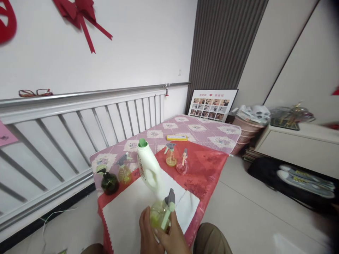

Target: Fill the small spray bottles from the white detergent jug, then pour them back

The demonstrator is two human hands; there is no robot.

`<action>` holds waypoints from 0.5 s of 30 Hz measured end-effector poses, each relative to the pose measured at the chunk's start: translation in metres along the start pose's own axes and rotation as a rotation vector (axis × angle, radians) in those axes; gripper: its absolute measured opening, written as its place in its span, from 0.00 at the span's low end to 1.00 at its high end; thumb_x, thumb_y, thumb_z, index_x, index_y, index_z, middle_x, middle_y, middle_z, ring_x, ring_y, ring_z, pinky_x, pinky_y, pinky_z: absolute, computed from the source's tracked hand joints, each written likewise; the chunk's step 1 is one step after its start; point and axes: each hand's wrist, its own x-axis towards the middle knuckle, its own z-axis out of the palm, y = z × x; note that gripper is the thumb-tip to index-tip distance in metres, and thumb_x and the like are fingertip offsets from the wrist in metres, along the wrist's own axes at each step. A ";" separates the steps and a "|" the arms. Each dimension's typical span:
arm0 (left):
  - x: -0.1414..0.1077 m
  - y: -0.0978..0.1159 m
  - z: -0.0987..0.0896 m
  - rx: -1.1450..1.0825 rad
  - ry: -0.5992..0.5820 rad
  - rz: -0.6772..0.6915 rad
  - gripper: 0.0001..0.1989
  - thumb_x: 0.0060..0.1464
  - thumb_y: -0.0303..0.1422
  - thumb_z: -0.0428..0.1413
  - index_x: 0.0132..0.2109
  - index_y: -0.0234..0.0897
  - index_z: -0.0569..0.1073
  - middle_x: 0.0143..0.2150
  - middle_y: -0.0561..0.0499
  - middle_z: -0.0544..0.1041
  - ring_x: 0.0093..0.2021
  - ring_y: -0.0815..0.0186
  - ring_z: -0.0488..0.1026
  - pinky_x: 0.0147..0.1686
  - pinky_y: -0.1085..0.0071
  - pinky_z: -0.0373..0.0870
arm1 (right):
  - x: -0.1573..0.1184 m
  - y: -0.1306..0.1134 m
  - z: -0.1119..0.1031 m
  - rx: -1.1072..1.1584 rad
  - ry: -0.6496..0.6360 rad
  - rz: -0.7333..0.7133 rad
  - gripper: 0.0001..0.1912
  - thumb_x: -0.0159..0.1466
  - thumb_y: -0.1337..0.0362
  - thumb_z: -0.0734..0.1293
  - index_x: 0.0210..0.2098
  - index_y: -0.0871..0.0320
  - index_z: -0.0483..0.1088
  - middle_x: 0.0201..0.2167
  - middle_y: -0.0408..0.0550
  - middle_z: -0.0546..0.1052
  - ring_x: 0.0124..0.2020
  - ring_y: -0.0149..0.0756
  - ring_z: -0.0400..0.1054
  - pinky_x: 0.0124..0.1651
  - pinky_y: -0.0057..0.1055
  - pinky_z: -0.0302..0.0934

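Floral tablecloth (pixel 225 129), red cloth (pixel 203 165) and white sheet (pixel 124 215) lie layered under two busy hands.
Left hand (pixel 148 231) curls partway closed around the left side of a clear spray bottle (pixel 156 215) with yellowish liquid; the right hand (pixel 173 234) is bent around its other side, close to the pale green trigger (pixel 165 219). They hold it above the sheet's near part, its base hidden by fingers, just in front of a white jug (pixel 148 165).
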 end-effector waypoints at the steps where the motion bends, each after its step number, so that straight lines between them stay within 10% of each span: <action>1: -0.005 0.000 0.004 0.000 -0.019 0.024 0.35 0.55 0.34 0.51 0.66 0.29 0.49 0.66 0.29 0.54 0.69 0.46 0.53 0.64 0.50 0.58 | 0.001 0.000 -0.003 -0.017 0.026 -0.025 0.42 0.49 0.63 0.70 0.62 0.55 0.57 0.54 0.55 0.75 0.53 0.50 0.71 0.52 0.43 0.68; 7: 0.009 -0.018 -0.013 -0.007 -0.289 0.194 0.29 0.53 0.34 0.52 0.63 0.35 0.62 0.65 0.35 0.64 0.66 0.49 0.60 0.64 0.51 0.60 | 0.027 -0.017 -0.056 -0.128 0.088 -0.108 0.32 0.49 0.60 0.71 0.52 0.58 0.63 0.46 0.57 0.79 0.48 0.50 0.74 0.53 0.45 0.67; 15: 0.061 -0.077 -0.062 0.262 -0.150 0.030 0.21 0.55 0.38 0.49 0.50 0.31 0.73 0.51 0.38 0.77 0.53 0.50 0.74 0.56 0.47 0.70 | 0.105 -0.044 -0.155 -0.222 0.345 -0.212 0.28 0.46 0.57 0.73 0.45 0.56 0.66 0.38 0.51 0.80 0.39 0.48 0.75 0.47 0.46 0.68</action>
